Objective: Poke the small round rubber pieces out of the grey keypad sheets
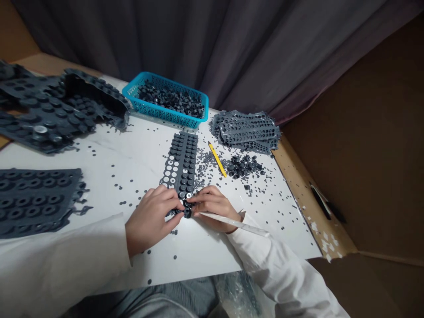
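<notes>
Well, from the head view, I see the left hand (150, 221) and right hand (212, 206) close together, pinching the lower end of a dark, studded rubber strip (181, 170) at centre frame on the smooth white desk (205, 251). Upper centre, a blue perforated plastic basket (159, 112) holds black rubber pieces (170, 99).
</notes>
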The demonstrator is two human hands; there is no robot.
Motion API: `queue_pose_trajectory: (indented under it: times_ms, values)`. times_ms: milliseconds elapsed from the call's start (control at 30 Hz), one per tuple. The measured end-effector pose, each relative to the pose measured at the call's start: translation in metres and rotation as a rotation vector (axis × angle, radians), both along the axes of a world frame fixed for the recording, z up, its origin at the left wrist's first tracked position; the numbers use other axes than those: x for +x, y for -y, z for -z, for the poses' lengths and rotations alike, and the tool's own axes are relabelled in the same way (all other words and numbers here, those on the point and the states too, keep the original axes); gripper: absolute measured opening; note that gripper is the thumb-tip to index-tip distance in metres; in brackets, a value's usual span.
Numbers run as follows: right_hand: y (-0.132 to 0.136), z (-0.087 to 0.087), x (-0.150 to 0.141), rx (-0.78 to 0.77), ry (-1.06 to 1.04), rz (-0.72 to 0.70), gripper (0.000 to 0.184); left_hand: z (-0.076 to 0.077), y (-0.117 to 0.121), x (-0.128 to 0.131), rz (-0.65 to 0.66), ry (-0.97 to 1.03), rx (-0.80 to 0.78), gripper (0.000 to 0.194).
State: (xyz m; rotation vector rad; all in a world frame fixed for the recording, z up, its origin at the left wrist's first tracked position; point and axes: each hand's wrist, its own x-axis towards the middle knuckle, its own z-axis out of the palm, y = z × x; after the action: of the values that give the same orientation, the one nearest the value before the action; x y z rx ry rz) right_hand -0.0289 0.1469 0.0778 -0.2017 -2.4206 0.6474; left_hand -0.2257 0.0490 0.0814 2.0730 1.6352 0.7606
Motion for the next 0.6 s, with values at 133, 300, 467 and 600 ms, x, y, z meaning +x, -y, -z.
queue_pose_trajectory:
  times_ms: [133, 300, 467, 600]
  values:
    - [-0.0030, -0.0003, -0.0009, 0.185, 0.027, -0.018, 0.008, -0.0004, 0.0004, 0.0004, -0.002, -0.007, 0.001, 0.012]
    - [-0.0055, 0.0025, -0.0042, 0.383, 0.048, -0.004, 0.007, 0.0000, 0.0004, 0.0007, 0.004, -0.018, 0.011, 0.012]
    - [-0.0022, 0.0048, -0.0070, 0.447, 0.029, 0.073, 0.006, -0.0013, -0.0006, 0.0007, -0.002, -0.030, 0.025, 0.012]
    - [-0.0019, 0.0062, -0.0055, 0.413, 0.044, 0.146, 0.009, -0.0026, -0.0006, 0.0009, 0.014, -0.034, 0.022, 0.013]
